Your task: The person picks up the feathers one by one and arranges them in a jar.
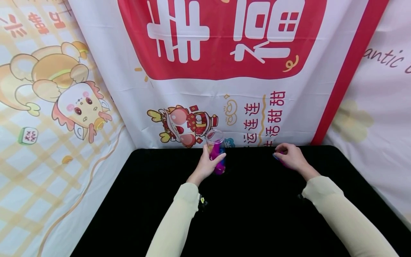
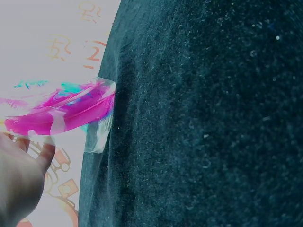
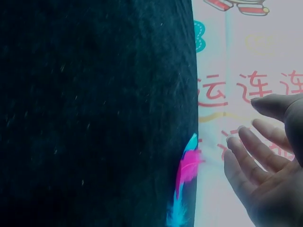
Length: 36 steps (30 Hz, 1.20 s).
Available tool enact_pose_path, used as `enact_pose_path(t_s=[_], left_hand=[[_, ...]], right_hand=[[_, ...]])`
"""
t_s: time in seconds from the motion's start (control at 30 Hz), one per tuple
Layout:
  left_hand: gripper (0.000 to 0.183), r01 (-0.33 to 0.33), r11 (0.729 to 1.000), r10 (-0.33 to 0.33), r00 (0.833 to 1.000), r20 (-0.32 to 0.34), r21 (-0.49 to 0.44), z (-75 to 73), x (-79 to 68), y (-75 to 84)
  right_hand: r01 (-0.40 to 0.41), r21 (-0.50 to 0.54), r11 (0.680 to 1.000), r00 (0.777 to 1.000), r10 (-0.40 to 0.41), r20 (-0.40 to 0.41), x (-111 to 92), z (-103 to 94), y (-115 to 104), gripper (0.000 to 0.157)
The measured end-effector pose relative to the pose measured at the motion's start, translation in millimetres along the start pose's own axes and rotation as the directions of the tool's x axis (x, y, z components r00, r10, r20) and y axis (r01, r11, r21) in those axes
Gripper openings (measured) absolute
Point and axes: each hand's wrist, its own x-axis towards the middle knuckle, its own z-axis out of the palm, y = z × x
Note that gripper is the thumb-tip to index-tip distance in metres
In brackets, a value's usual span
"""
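Note:
My left hand (image 1: 204,165) grips a clear plastic jar (image 1: 215,135), thumb across its near side. Inside the jar are magenta and blue feathers (image 2: 66,117); its open rim faces up. In the left wrist view, the jar's clear end (image 2: 100,137) is right at the black tabletop. Over at the right, my right hand (image 1: 291,157) is above the table's far edge, fingers parted and slightly bent in the right wrist view, with nothing between them. Close by that hand, a pink feather (image 3: 188,166) and a blue feather (image 3: 178,212) lie along the edge.
A black cloth-covered table (image 1: 250,207) stretches between both arms. Directly behind its far edge hangs a white and red printed banner (image 1: 224,67). Printed cloths close off the left side (image 1: 64,142) and the right side (image 1: 379,117).

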Motion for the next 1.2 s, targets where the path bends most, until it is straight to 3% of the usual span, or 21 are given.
enact_pose_path(t_s=[0.33, 0.8, 1.2], left_hand=[[0.074, 0.029, 0.999, -0.029, 0.999, 0.028, -0.018, -1.8, -2.6, 4.0], [0.074, -0.004, 1.0, 0.004, 1.0, 0.015, -0.008, -0.3, -0.6, 0.1], [0.072, 0.012, 1.0, -0.012, 1.0, 0.01, -0.016, 0.5, -1.3, 2.0]], right_hand=[[0.009, -0.045, 0.999, 1.0, -0.009, -0.013, 0, 1.3, 17, 0.029], [-0.088, -0.116, 0.989, 0.996, 0.088, 0.0, 3, 0.1, 37, 0.039], [-0.148, -0.132, 0.98, 0.989, 0.147, -0.022, 5, 4.9, 49, 0.038]])
